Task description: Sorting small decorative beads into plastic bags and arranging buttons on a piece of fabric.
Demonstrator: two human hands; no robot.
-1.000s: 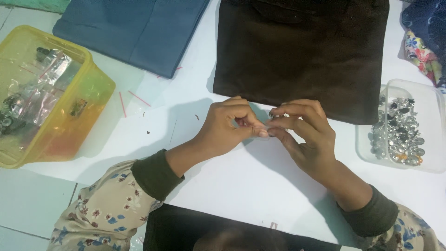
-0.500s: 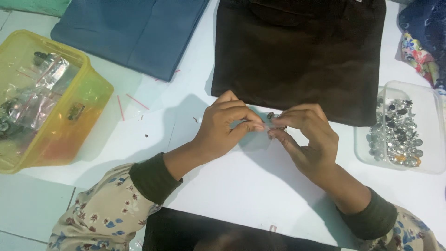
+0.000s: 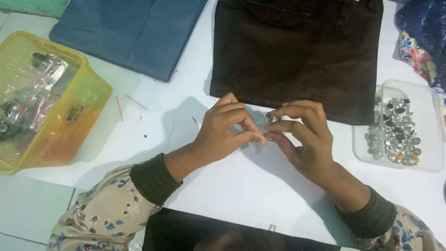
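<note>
My left hand (image 3: pixel 225 130) and my right hand (image 3: pixel 302 137) meet fingertip to fingertip over the white surface (image 3: pixel 232 195), just below the lower edge of a folded dark brown cloth (image 3: pixel 297 51). Between the fingertips both hands pinch a small clear plastic bag (image 3: pixel 260 135), and a tiny shiny metal piece (image 3: pixel 269 116) shows at its top. Most of the bag is hidden by my fingers.
A clear tray (image 3: pixel 399 162) of several shiny metal pieces sits to the right. A yellow plastic box (image 3: pixel 69 135) with plastic bags stands at the left. Folded blue cloth (image 3: pixel 134 32) lies at the back, patterned cloth (image 3: pixel 420 42) at the far right, dark cloth (image 3: pixel 204 232) near me.
Both hands have stayed together at the brown cloth's lower edge, drifting slightly lower in view; the fingers have shifted a little on the small bag.
</note>
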